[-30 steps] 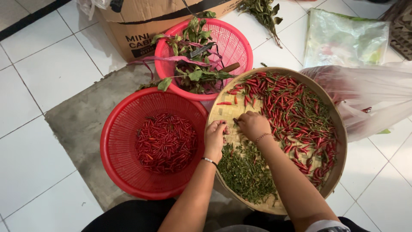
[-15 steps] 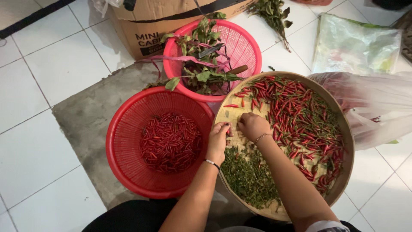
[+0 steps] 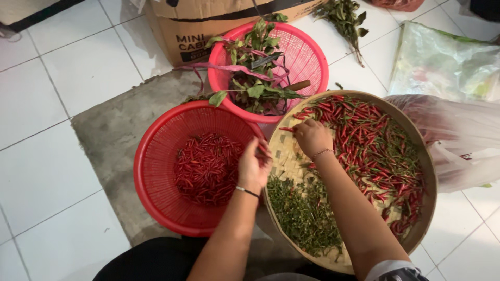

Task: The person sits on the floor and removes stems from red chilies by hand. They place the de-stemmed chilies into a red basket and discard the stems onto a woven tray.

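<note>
Red chillies (image 3: 375, 140) lie heaped on the far side of a round woven bamboo tray (image 3: 424, 166) on the tiled floor (image 3: 62, 156). The right hand (image 3: 312, 136) rests at the heap's near edge, fingers curled shut; what they pinch I cannot tell. Plucked green stems (image 3: 302, 216) gather on the tray's near side, apart from the fruit. The left hand (image 3: 254, 165) hangs over the rim of a red basket (image 3: 151, 171) of stemless chillies (image 3: 205, 166), fingers loosely closed on a few red ones.
</note>
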